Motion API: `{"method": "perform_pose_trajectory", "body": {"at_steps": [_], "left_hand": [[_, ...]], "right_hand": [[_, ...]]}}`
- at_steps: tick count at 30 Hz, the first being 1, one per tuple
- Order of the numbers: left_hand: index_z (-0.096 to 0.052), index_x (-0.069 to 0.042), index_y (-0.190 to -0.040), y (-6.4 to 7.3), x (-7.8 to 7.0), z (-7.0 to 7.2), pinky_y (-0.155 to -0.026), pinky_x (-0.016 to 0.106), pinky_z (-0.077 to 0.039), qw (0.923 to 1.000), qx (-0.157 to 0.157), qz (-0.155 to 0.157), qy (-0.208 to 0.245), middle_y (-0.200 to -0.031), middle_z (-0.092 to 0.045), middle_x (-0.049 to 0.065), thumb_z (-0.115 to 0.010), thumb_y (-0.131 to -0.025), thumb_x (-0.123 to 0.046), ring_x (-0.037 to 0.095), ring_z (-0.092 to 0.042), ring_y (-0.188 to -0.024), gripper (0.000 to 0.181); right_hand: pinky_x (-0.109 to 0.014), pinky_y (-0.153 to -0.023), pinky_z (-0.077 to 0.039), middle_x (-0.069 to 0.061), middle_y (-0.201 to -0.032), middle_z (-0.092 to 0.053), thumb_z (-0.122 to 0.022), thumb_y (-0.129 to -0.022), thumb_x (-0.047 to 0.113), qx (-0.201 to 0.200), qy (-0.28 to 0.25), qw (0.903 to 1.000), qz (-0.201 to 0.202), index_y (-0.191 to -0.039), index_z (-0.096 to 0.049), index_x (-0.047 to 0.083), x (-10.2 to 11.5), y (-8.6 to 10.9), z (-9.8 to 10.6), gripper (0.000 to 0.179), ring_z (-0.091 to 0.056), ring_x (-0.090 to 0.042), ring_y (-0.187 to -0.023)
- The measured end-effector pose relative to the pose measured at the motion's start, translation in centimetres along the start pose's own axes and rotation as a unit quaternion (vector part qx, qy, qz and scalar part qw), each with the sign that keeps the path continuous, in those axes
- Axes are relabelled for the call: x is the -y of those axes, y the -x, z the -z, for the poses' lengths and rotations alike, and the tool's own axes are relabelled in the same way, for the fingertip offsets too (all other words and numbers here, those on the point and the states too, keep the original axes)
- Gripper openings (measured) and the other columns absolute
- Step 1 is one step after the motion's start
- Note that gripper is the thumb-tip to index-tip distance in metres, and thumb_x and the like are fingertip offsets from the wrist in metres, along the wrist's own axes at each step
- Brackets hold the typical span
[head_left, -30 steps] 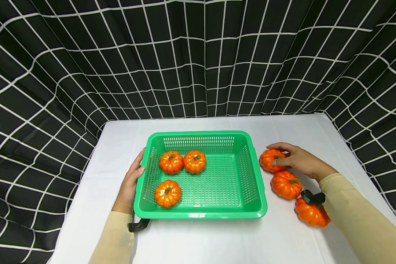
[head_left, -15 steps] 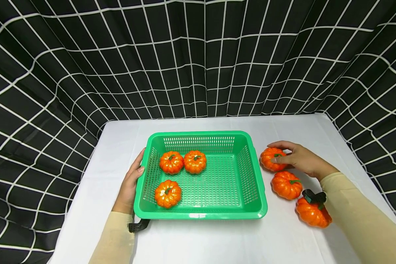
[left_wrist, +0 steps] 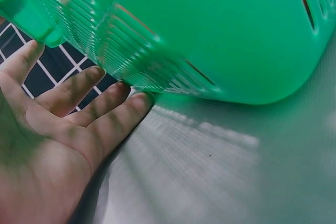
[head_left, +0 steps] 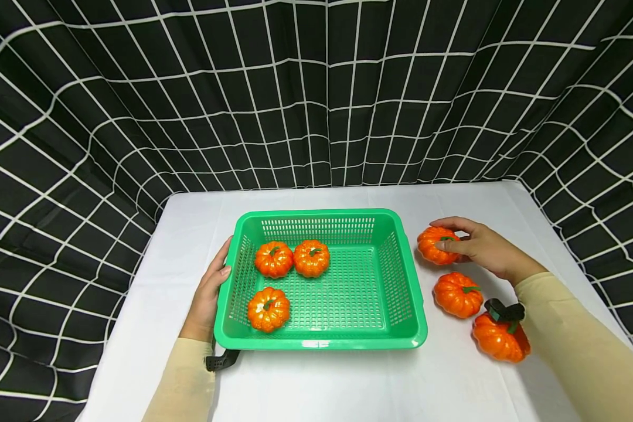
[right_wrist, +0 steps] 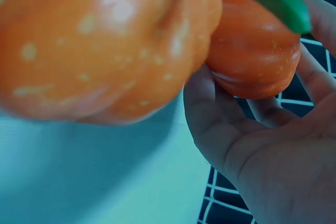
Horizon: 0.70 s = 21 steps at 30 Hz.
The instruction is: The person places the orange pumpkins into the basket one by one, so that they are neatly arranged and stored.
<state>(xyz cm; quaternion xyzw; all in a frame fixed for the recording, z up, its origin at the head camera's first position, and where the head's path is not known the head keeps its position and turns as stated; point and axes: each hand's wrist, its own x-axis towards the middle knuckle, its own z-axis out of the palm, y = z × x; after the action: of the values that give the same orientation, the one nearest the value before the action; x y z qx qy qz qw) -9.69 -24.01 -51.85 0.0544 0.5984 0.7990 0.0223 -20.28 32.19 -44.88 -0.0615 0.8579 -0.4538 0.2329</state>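
My right hand (head_left: 487,249) holds a small orange pumpkin (head_left: 429,245), thumb on its near side and fingers round the far side. In the right wrist view this pumpkin (right_wrist: 254,51) sits in the fingers, partly behind a nearer pumpkin (right_wrist: 100,51). My left hand (head_left: 206,299) touches the left side of a green plastic basket (head_left: 316,344). The left wrist view shows its fingers (left_wrist: 118,119) fairly straight, tips against the slotted basket wall (left_wrist: 210,35). Inside the basket, toward the left, lie three orange pumpkins, one (head_left: 268,309) nearer the front.
Two more pumpkins lie on the white tablecloth (head_left: 348,387) at right: one (head_left: 456,295) just below the held one, another (head_left: 498,340) partly under the right wrist's black camera (head_left: 503,310). Black curtain (head_left: 327,94) with white grid lines surrounds the table's back and sides.
My right hand has moved slightly up and to the right with the pumpkin, leaving a gap to the pumpkin below. The left hand and basket have stayed in place.
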Motion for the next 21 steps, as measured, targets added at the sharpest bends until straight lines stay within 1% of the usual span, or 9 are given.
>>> {"method": "perform_pose_trajectory", "body": {"at_steps": [6, 11, 13, 21], "left_hand": [[-0.031, -0.028, -0.174, 0.0, 0.1, 0.2, -0.108, 0.039, -0.053, 1.0, -0.004, 0.002, -0.006, -0.175, -0.033, 0.0, -0.033, -0.113, -0.014, 0.03, -0.053, -0.142, 0.063], [-0.031, -0.029, -0.174, -0.1, 0.2, 0.2, -0.108, 0.039, -0.053, 1.0, -0.003, 0.003, -0.005, -0.175, -0.033, 0.0, -0.034, -0.113, -0.014, 0.03, -0.052, -0.143, 0.063], [-0.031, -0.029, -0.174, -0.1, 0.2, 0.3, -0.108, 0.039, -0.053, 1.0, -0.004, 0.003, -0.006, -0.175, -0.033, 0.0, -0.034, -0.113, -0.015, 0.03, -0.053, -0.143, 0.063], [-0.032, -0.029, -0.174, -0.1, 0.2, 0.3, -0.108, 0.039, -0.054, 0.9999, -0.006, 0.003, -0.009, -0.175, -0.034, 0.0, -0.035, -0.113, -0.015, 0.03, -0.053, -0.142, 0.063]], "right_hand": [[-0.047, -0.091, -0.061, -0.016, -0.147, -0.058, -0.074, -0.106, 0.038, -0.01, 0.002, 0.9999, 0.01, -0.159, -0.054, 0.018, 0.6, 0.2, 0.2, 0.06, -0.058, -0.038, -0.117], [-0.041, -0.087, -0.061, -0.015, -0.147, -0.058, -0.071, -0.108, 0.041, -0.025, 0.009, 0.9994, 0.02, -0.158, -0.055, 0.018, 1.1, 0.3, 0.3, 0.057, -0.059, -0.038, -0.115], [-0.04, -0.086, -0.061, -0.016, -0.147, -0.058, -0.069, -0.109, 0.04, -0.025, 0.008, 0.9994, 0.023, -0.158, -0.055, 0.016, 1.1, 0.3, 0.3, 0.057, -0.059, -0.037, -0.115], [-0.041, -0.085, -0.061, -0.015, -0.148, -0.059, -0.068, -0.11, 0.037, -0.027, 0.001, 0.9993, 0.028, -0.161, -0.053, 0.015, 1.3, 0.1, 0.1, 0.057, -0.059, -0.034, -0.114]]}}
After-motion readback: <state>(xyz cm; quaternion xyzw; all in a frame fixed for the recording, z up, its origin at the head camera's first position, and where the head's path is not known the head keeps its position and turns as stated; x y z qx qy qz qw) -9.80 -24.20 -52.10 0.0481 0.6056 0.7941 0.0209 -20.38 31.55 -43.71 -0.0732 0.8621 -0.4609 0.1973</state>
